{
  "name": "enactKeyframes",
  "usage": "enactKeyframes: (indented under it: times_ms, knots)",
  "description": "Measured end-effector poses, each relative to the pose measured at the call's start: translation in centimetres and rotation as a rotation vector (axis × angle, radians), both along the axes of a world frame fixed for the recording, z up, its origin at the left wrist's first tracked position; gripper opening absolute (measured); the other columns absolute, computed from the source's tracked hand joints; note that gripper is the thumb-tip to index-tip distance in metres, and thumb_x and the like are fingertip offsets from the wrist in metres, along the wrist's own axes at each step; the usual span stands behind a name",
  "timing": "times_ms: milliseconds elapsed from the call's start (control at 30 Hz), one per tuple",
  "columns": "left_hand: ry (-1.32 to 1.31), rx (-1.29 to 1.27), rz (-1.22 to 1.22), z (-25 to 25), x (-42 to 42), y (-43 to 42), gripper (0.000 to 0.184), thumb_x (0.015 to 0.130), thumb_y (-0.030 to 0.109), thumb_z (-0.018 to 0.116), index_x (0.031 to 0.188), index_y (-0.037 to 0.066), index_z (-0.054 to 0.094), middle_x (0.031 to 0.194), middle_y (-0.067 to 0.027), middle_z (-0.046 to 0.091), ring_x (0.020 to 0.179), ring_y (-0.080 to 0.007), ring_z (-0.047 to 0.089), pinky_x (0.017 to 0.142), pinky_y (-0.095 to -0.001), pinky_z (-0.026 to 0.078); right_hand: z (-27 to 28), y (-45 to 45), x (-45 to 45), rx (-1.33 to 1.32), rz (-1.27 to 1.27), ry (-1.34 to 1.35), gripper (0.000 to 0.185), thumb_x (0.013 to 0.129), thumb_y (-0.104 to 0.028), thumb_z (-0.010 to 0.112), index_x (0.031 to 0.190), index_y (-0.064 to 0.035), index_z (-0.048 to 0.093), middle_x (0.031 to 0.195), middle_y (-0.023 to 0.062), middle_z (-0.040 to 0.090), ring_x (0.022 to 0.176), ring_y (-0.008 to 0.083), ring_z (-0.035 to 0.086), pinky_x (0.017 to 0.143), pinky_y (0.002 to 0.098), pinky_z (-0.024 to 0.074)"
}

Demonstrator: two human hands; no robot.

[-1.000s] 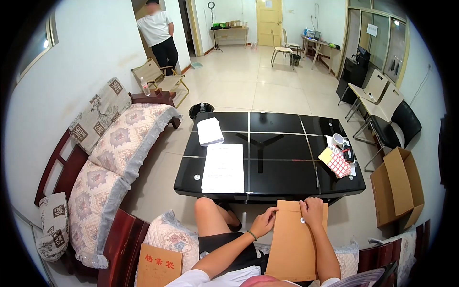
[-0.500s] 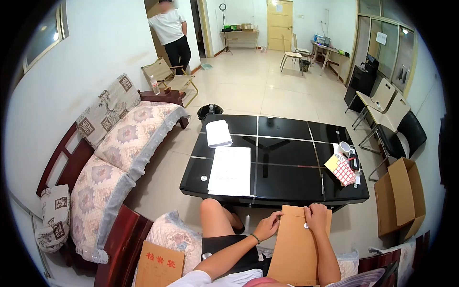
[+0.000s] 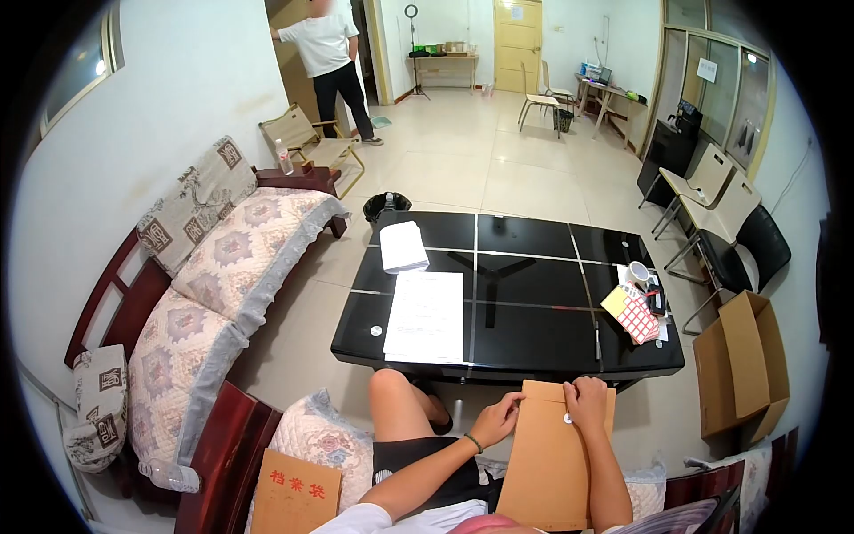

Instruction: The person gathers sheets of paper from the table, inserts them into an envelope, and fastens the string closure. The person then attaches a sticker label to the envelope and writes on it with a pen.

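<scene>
A glossy black rectangular table [image 3: 534,343] stands mid-scene. Just off its near edge is a long tan paper envelope [image 3: 547,472], flap end towards the table. Printed white paper sheets [image 3: 425,316] lie on the table's left part. Close to the table's near edge, the right hand [image 3: 587,400] curls over and holds the envelope's flap end; the left hand [image 3: 498,418], loosely half-curled, touches its left edge, grip unclear. Beside the right hand sits a small round white disc [image 3: 567,418]
</scene>
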State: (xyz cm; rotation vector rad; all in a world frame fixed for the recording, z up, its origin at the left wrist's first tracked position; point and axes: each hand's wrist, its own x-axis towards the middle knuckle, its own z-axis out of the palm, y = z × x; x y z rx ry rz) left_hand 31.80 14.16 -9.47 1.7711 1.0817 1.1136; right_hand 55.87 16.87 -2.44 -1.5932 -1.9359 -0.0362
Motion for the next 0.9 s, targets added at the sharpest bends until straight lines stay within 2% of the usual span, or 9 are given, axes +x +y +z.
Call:
enactKeyframes:
  times_ms: [300,400,500,600,700,800,833,900]
  knots:
    - [0.006,-0.018,-0.010,0.4,-0.3,0.0,0.038,0.097,0.009,0.057,0.135,0.009,0.052,0.085,-0.0131,0.066,0.073,-0.0304,0.068,0.066,-0.0379,0.052,0.0,-0.1,0.0,-0.019,-0.008,-0.002,0.030,0.089,-0.024,0.070,0.071,-0.0035,0.058,0.072,0.0130,0.059,0.079,0.0352,0.056,0.086,0.0476,0.0412]
    - [0.104,0.024,-0.031,1.0,-1.3,0.6,0.039,0.098,0.011,0.056,0.137,0.010,0.051,0.089,-0.0115,0.068,0.076,-0.0319,0.068,0.069,-0.0399,0.054,0.0,-0.1,0.0,-0.001,-0.002,0.005,0.030,0.089,-0.023,0.070,0.070,-0.0032,0.058,0.072,0.0132,0.058,0.079,0.0355,0.056,0.086,0.0480,0.0414]
    - [0.029,-0.030,0.028,0.7,-2.2,1.3,0.048,0.098,0.012,0.058,0.145,0.009,0.046,0.091,-0.0091,0.069,0.075,-0.0282,0.068,0.070,-0.0373,0.053,-0.5,0.3,0.1,0.015,0.005,0.013,0.029,0.088,-0.022,0.071,0.070,-0.0031,0.057,0.072,0.0133,0.058,0.078,0.0356,0.055,0.085,0.0481,0.0415]
    - [-0.044,-0.011,0.106,0.9,-2.5,1.8,0.064,0.098,0.013,0.060,0.155,0.006,0.033,0.101,-0.0068,0.070,0.073,-0.0228,0.067,0.070,-0.0351,0.053,-0.4,0.2,0.1,0.015,0.006,0.020,0.028,0.088,-0.021,0.071,0.071,-0.0031,0.058,0.072,0.0128,0.058,0.078,0.0356,0.055,0.083,0.0478,0.0413]
    - [-0.092,-0.125,0.129,0.9,-2.7,2.0,0.079,0.098,0.016,0.062,0.162,0.003,0.017,0.126,-0.0112,0.065,0.089,-0.0235,0.068,0.081,-0.0356,0.054,-0.3,0.2,0.1,0.029,0.010,0.018,0.027,0.088,-0.020,0.071,0.071,-0.0030,0.058,0.073,0.0123,0.058,0.079,0.0356,0.055,0.081,0.0474,0.0411]
    - [-0.058,0.135,0.185,-0.1,-2.2,2.4,0.085,0.097,0.018,0.063,0.163,0.002,0.011,0.149,-0.0180,0.049,0.114,-0.0293,0.062,0.098,-0.0394,0.050,-0.2,0.2,-0.1,0.025,0.003,0.037,0.029,0.087,-0.020,0.071,0.069,-0.0033,0.056,0.071,0.0127,0.056,0.077,0.0359,0.054,0.083,0.0480,0.0412]
    - [-0.044,0.117,0.147,-0.6,-2.4,2.5,0.086,0.098,0.024,0.062,0.163,0.001,0.010,0.160,-0.0231,0.032,0.138,-0.0376,0.044,0.115,-0.0450,0.036,-0.1,0.1,-0.1,0.014,0.000,0.039,0.029,0.088,-0.020,0.071,0.069,-0.0033,0.055,0.071,0.0128,0.056,0.077,0.0360,0.054,0.083,0.0480,0.0412]
    - [0.055,0.171,0.205,-0.9,-2.4,2.5,0.085,0.099,0.029,0.060,0.163,0.001,0.010,0.163,-0.0231,0.027,0.144,-0.0388,0.035,0.118,-0.0463,0.029,0.0,0.1,-0.1,0.007,0.001,0.040,0.030,0.088,-0.020,0.071,0.069,-0.0034,0.055,0.071,0.0129,0.056,0.077,0.0360,0.053,0.083,0.0480,0.0411]
